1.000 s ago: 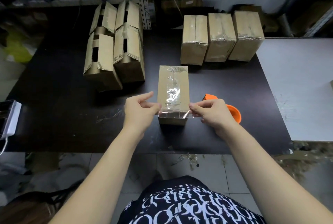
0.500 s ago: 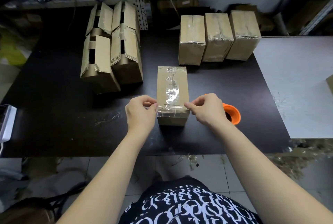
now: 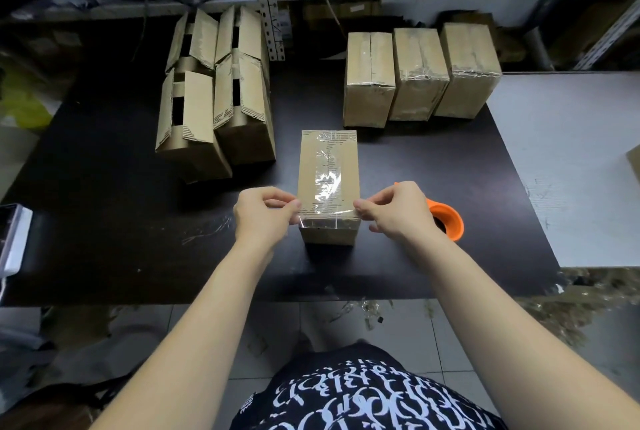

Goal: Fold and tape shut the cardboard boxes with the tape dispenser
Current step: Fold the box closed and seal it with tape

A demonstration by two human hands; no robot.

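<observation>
Head view: I see one dark table (image 3: 104, 222) filling the middle. Its near edge is bare on both sides of the forearms, and a white table (image 3: 571, 170) butts against its right side. I count four open boxes (image 3: 188, 125) clustered at back left, flaps up, and three taped boxes (image 3: 419, 76) in a row at back right. One box (image 3: 329, 166) stands alone in the centre, apart from both groups, with free tabletop to its left. At its near corners the left hand (image 3: 265, 218) and right hand (image 3: 394, 215) have their fingers curled. Each pinches one end of a clear tape strip (image 3: 327, 216) stretched across the box's near top edge. One orange dispenser (image 3: 448, 220) lies just right of the right hand, partly hidden by it.
</observation>
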